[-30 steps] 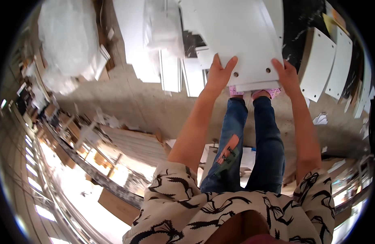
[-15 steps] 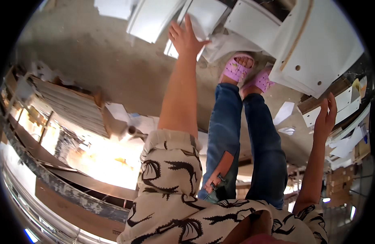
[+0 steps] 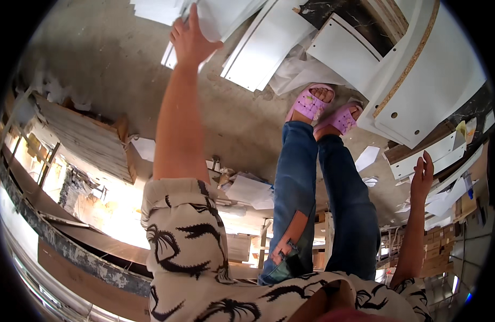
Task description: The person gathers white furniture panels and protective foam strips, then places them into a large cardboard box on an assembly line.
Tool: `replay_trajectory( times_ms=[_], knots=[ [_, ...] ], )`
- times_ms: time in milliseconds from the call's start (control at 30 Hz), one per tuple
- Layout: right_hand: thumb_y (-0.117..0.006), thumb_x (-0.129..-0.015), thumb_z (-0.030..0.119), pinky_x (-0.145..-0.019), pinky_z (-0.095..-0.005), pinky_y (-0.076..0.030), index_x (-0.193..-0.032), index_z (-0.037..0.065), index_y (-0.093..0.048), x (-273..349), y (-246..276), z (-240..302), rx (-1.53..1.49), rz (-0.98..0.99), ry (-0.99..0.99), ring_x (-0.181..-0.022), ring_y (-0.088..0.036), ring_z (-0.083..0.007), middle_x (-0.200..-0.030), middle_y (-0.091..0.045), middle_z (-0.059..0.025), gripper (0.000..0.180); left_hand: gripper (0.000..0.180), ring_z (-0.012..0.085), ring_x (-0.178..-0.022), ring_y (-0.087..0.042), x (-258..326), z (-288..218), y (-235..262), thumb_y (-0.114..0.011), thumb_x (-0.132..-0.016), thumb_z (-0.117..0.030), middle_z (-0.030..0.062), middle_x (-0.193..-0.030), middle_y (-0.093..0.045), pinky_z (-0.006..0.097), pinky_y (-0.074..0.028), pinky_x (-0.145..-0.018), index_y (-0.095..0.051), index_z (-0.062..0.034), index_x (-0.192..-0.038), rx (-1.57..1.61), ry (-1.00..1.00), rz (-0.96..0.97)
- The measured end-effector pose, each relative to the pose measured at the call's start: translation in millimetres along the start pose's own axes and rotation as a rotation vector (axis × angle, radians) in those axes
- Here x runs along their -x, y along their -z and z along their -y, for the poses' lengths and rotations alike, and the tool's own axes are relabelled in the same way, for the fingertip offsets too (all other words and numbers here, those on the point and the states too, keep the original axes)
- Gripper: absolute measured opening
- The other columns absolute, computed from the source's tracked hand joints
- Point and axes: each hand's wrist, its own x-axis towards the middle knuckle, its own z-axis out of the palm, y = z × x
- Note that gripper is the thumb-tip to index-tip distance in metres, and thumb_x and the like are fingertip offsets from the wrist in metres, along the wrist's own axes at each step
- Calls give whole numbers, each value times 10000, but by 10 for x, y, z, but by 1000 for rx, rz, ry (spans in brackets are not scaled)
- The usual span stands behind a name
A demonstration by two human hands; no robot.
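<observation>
Thumb and index finger spread apart, my left hand [image 3: 190,40] is over the near end of a white panel [image 3: 226,16] at the upper left. Whether it touches the panel I cannot tell; nothing shows in its grip. To the right of it, a white board [image 3: 266,45] with a dark groove along one side lies on the floor. My right hand [image 3: 422,177] hangs at the right with loose, slightly parted fingers and holds nothing. Nearest to it is a white strip with holes [image 3: 430,161], beside a large stacked white panel [image 3: 424,91] with a raw chipboard edge.
My feet in pink clogs [image 3: 311,104] stand by crumpled translucent plastic sheeting [image 3: 298,70]. Another white panel [image 3: 344,48] lies beyond them. A wooden pallet-like piece [image 3: 86,137] is at the left. Paper scraps [image 3: 367,158] lie on the concrete floor [image 3: 108,70]. Cartons [image 3: 438,244] stand at the lower right.
My left hand has shifted left from the grooved board to the panel beside it. My right hand sits slightly lower in view, its fingers still loose.
</observation>
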Motion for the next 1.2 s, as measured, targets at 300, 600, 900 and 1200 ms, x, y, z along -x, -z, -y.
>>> replay_trajectory(
  times_ms=[300, 600, 900, 1200],
  knots=[
    [-524, -920, 198, -710, -258, -478, -1217, 38, -516, 126, 16, -369, 31, 50, -68, -866, -541, -117, -1143, -550, -75, 337, 1154, 421, -1166, -319, -80, -208, 57, -823, -496, -431, 248, -1191, -370, 497, -244, -1001, -169, -223, -1424, -97, 155, 190],
    [-545, -909, 189, -702, -240, -469, -1196, 42, -524, 323, 79, 33, -206, 16, -59, -828, -578, -107, -1037, -601, -49, 323, 1062, 307, -1165, -402, 1360, -972, 1177, -788, -527, -258, 155, -1284, -324, 439, -412, -943, -216, -64, -1400, 1113, 634, 276],
    [-573, -890, 173, -659, -197, -420, -1186, 50, -540, 131, 245, 507, -471, -78, -49, -738, -496, -57, -958, -590, -9, 322, 1077, 441, -1178, -286, 1141, -3443, 1809, -785, -454, -292, 282, -1261, -271, 533, -274, -964, -281, -91, -1383, 802, 157, 88],
    [-540, -912, 265, -774, -243, -451, -1221, 57, -522, -143, 144, 442, -476, -20, -118, -903, -557, -110, -1051, -590, -48, 373, 1043, 420, -1177, -384, 404, -3864, 1332, -827, -592, -380, 273, -1305, -324, 447, -377, -960, -253, 31, -1360, 1102, 65, -132]
  ],
)
